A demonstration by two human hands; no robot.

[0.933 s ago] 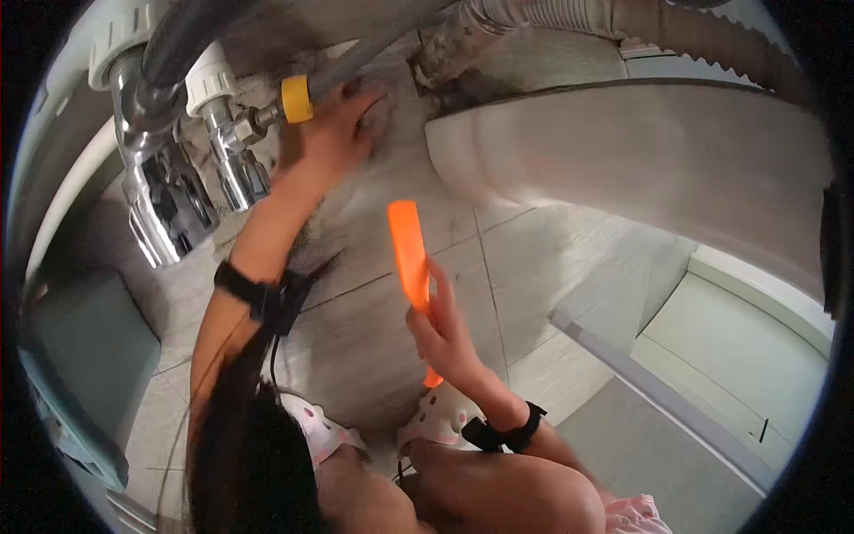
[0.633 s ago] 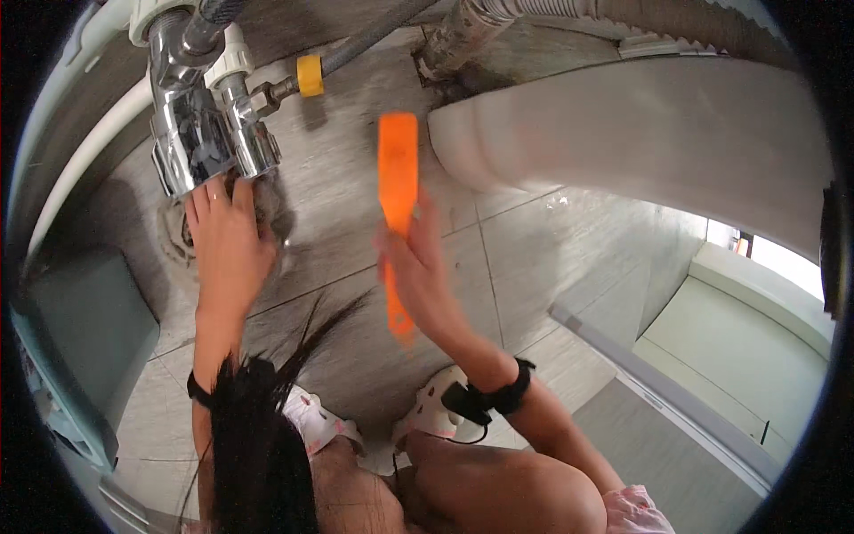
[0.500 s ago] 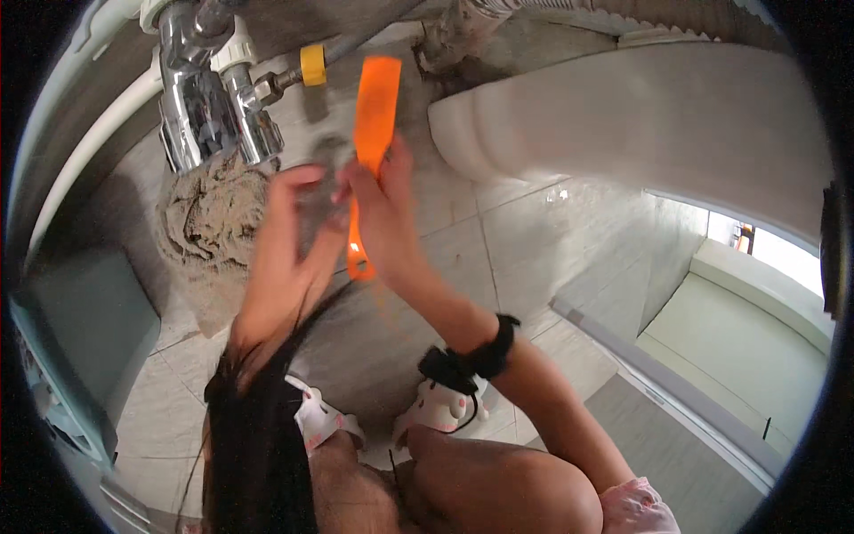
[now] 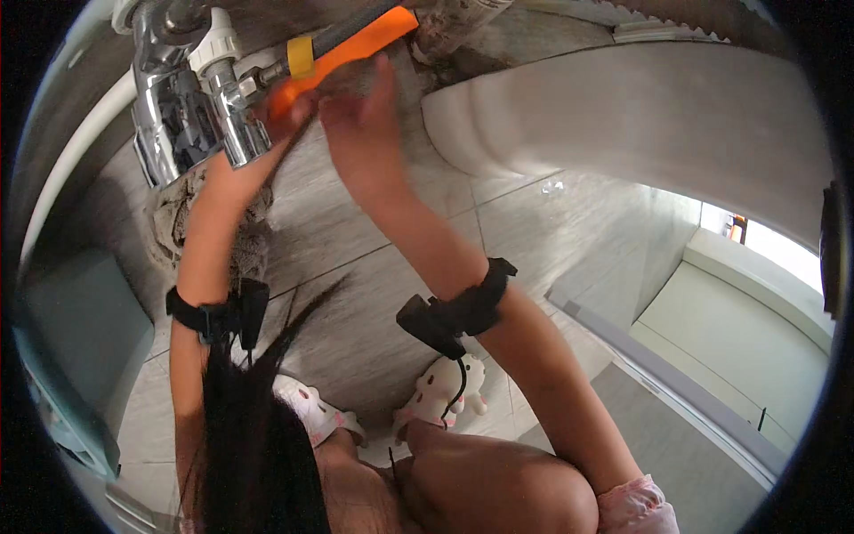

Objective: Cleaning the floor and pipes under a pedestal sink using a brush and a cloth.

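An orange spatula (image 4: 366,40) with a flat blade slants up to the right beneath a dark hose. Around its lower end my left hand (image 4: 283,125) is closed, partly hidden behind a chrome valve (image 4: 238,129). My right hand (image 4: 365,125) is just right of it, below the blade; its fingers look spread and hold nothing that I can see, though they are blurred. A bunched grey-brown cloth (image 4: 169,222) lies on the floor under my left forearm.
Chrome pipework (image 4: 169,116) with a yellow-collared hose (image 4: 302,57) hangs at the upper left. A white ceramic fixture (image 4: 623,116) fills the upper right. A grey-green plastic stool or bin (image 4: 84,320) stands at left. A metal door track (image 4: 658,392) crosses the lower right.
The spatula has gone from upright in my right hand to slanting in my left. Both hands have moved away from me, toward the wall, the left one behind the valve.
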